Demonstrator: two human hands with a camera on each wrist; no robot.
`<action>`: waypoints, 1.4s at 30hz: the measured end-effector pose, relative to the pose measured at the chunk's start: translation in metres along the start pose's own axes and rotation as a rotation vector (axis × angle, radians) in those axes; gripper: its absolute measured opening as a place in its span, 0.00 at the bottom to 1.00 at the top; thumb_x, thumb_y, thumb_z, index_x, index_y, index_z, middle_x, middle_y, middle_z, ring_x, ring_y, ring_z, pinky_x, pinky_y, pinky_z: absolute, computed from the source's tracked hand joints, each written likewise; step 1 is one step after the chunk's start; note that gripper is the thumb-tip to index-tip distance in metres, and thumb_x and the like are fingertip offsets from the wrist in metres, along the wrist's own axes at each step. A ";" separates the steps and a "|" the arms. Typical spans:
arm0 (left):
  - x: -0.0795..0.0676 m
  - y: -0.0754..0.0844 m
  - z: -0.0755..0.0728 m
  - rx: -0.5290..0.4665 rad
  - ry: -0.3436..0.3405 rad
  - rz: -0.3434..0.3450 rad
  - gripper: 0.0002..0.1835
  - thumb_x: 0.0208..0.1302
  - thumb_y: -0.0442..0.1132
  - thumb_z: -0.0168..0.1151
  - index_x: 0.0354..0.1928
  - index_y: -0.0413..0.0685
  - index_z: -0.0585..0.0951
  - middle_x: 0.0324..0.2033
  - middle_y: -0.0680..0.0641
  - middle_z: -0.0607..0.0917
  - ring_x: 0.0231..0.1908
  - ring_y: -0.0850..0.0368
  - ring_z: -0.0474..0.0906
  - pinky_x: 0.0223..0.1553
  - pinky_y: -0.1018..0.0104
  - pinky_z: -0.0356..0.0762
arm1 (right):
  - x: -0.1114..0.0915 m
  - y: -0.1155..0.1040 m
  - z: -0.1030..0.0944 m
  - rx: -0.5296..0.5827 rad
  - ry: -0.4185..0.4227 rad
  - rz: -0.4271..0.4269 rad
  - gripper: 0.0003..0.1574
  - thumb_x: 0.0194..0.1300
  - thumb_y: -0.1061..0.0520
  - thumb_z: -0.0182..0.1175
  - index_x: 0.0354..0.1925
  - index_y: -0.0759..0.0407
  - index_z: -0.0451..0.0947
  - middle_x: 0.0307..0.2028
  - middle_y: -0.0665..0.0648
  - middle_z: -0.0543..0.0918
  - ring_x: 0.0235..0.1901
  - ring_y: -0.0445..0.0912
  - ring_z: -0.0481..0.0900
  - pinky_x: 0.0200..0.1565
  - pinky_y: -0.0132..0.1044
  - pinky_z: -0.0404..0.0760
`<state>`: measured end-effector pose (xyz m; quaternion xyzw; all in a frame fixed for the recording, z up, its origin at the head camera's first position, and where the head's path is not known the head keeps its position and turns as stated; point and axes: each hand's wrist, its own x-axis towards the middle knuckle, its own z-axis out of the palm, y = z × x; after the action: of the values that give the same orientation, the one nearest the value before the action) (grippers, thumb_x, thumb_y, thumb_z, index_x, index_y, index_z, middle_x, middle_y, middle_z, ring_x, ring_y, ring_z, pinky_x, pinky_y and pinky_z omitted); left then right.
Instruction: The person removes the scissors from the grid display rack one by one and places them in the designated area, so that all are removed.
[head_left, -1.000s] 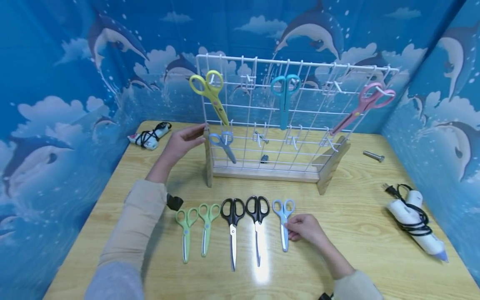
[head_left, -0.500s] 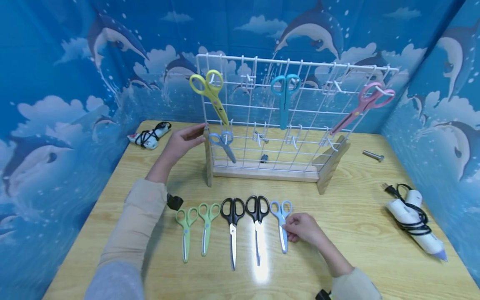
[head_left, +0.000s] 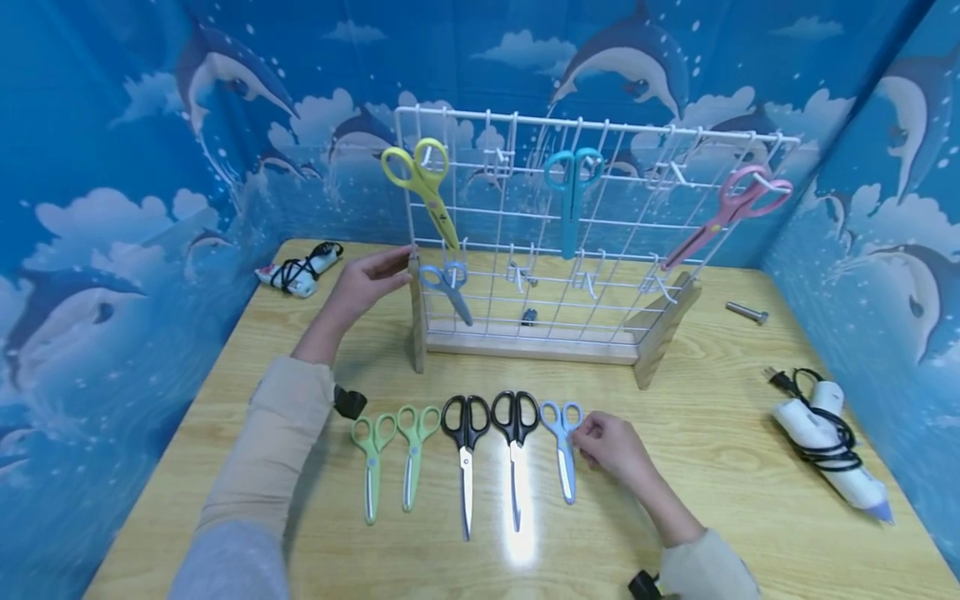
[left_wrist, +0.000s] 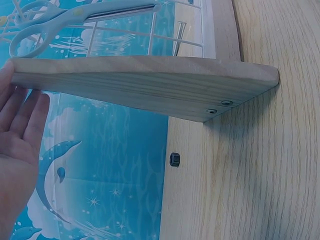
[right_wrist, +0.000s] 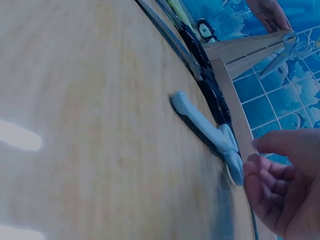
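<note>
Five scissors (head_left: 467, 443) line nine o'clock from your right hand (head_left: 613, 446), curled fingers empty. Desk (head_left: 727, 458) stretches toward three; your left hand (head_left: 366, 285) touches the rack (head_left: 528, 345), fingers straight.

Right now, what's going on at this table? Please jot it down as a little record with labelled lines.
Left hand: by the rack's left wooden side, seemingly touching it
Right hand: beside the light-blue scissors, fingers loosely curled, not gripping them; contact unclear
On the table, from the person's left: two green scissors, two black-handled scissors, then the light-blue scissors
Hanging on the wire rack: yellow scissors, teal scissors, pink scissors; lower, blue scissors
Far right: metal bolt; cord-wrapped white tool
</note>
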<state>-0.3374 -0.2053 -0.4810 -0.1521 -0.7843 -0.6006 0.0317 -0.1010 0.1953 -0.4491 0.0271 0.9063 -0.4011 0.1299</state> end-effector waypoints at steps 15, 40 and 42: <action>0.001 -0.001 -0.002 -0.012 -0.003 0.008 0.27 0.49 0.46 0.61 0.55 0.67 0.67 0.53 0.59 0.71 0.51 0.62 0.68 0.47 0.65 0.72 | 0.057 -0.057 -0.001 0.238 0.091 -0.300 0.14 0.56 0.57 0.56 0.38 0.65 0.75 0.32 0.62 0.80 0.32 0.51 0.78 0.35 0.34 0.80; -0.057 0.155 0.015 -0.021 -0.047 -0.098 0.26 0.50 0.47 0.60 0.54 0.60 0.69 0.54 0.52 0.70 0.53 0.60 0.66 0.52 0.66 0.68 | 0.112 -0.159 0.041 0.217 0.140 -0.533 0.15 0.54 0.57 0.57 0.42 0.60 0.75 0.35 0.57 0.81 0.32 0.44 0.79 0.34 0.27 0.78; -0.057 0.156 0.015 -0.013 -0.043 -0.111 0.26 0.50 0.47 0.59 0.54 0.60 0.69 0.54 0.52 0.70 0.53 0.60 0.66 0.51 0.68 0.68 | 0.112 -0.160 0.044 0.203 0.160 -0.549 0.13 0.54 0.58 0.57 0.39 0.61 0.76 0.32 0.57 0.81 0.29 0.43 0.78 0.32 0.27 0.78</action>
<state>-0.2383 -0.1658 -0.3529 -0.1212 -0.7883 -0.6030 -0.0195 -0.2244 0.0487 -0.3908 -0.1743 0.8424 -0.5065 -0.0585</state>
